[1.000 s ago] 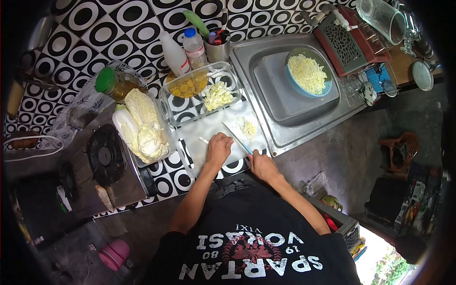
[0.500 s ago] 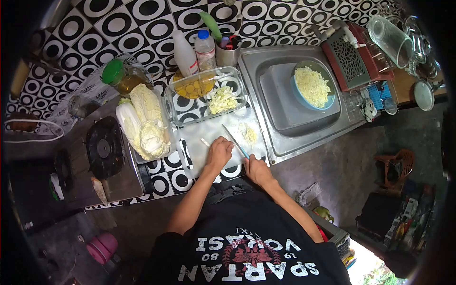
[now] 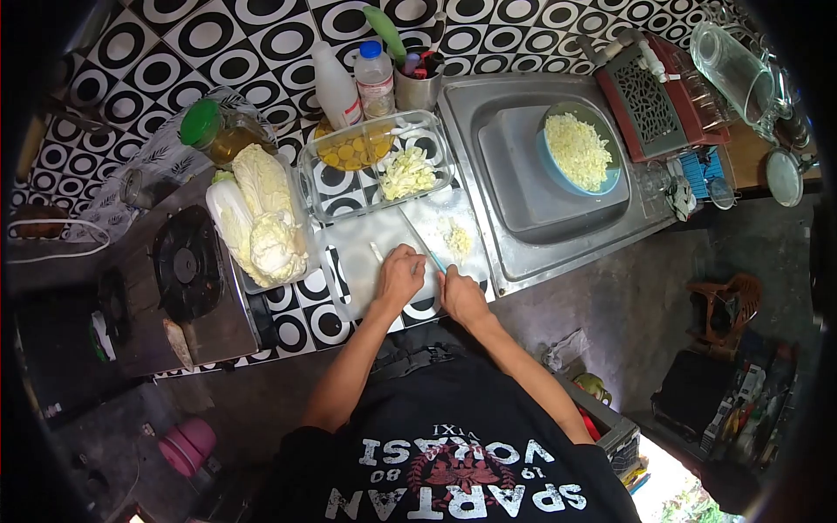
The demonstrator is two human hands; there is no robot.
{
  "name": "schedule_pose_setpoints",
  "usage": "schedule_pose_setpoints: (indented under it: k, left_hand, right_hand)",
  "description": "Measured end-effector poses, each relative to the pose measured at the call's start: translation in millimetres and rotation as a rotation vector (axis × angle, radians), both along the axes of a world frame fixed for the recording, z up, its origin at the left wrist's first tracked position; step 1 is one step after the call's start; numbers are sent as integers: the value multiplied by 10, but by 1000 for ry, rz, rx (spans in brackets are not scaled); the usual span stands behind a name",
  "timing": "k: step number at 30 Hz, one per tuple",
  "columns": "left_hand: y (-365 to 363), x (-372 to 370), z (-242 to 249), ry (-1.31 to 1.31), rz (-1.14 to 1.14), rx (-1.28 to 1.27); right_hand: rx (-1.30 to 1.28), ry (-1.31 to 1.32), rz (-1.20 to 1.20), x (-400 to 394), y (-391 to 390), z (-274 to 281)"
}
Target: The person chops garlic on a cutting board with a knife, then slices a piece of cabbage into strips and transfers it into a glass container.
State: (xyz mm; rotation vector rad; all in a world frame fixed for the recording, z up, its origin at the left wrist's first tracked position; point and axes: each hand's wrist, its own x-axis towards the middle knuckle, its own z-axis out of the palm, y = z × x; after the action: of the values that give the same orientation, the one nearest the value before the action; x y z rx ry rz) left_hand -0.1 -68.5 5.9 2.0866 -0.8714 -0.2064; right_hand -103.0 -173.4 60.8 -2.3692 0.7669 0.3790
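My right hand (image 3: pixel 464 296) is closed around the light-blue handle of a knife (image 3: pixel 420 236), its blade pointing away from me over the cutting board (image 3: pixel 356 272). Just left of the blade, my left hand (image 3: pixel 402 275) has its fingers bent down and pressed together on the board. One end of a thin pale vegetable strip (image 3: pixel 377 252) sticks out beyond those fingers; the rest is covered. To the right of the knife lies a small heap of finely chopped pale pieces (image 3: pixel 456 238). A clear plastic container (image 3: pixel 330 207) with cut pale vegetable strips (image 3: pixel 408 173) stands behind the board.
Napa cabbages (image 3: pixel 261 218) fill a tray at the left, beside a stove (image 3: pixel 187 261). A bowl of chopped pale vegetable (image 3: pixel 577 152) stands in the sink (image 3: pixel 514 253). Behind the container are a white bottle (image 3: pixel 335 85), a blue-capped bottle (image 3: pixel 375 80) and a utensil cup (image 3: pixel 418 90).
The view has shifted slightly. The knife and my right hand have moved a little to the left, closer to my left hand, which keeps its place on the board.
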Motion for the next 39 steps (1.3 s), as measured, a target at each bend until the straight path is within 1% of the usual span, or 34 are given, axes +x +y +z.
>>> schedule_pose_setpoints:
  k: [3, 5, 8, 11, 18, 22, 24, 26, 29, 33, 39]
  left_hand:
    - [-1, 21, -15, 24, 12, 1]
    - [-5, 14, -27, 149, 40, 6]
    - [-5, 37, -32, 180, 41, -9]
    - [-11, 52, -68, 210, 40, 5]
    - [-20, 69, -39, 208, 37, 22]
    - [-14, 59, -65, 221, 55, 14]
    - [-11, 62, -70, 228, 54, 5]
    - [-12, 67, -79, 216, 43, 2]
    - [-6, 69, -91, 201, 33, -14]
    - [-6, 53, -25, 182, 18, -21]
    - [-10, 43, -18, 206, 57, -12]
  right_hand:
    - [29, 1, -10, -73, -13, 110]
    - [39, 12, -18, -179, 9, 102]
    - [54, 15, -41, -299, 69, -34]
    - [41, 0, -59, -256, 104, -91]
    - [12, -40, -42, -1, 32, -37]
    - [41, -34, -31, -171, 41, 51]
    - [50, 41, -21, -270, 80, 50]
    - [41, 43, -29, -293, 112, 8]
    - [20, 8, -44, -232, 145, -100]
    - [-3, -42, -38, -48, 111, -107]
    - [61, -6, -62, -137, 127, 86]
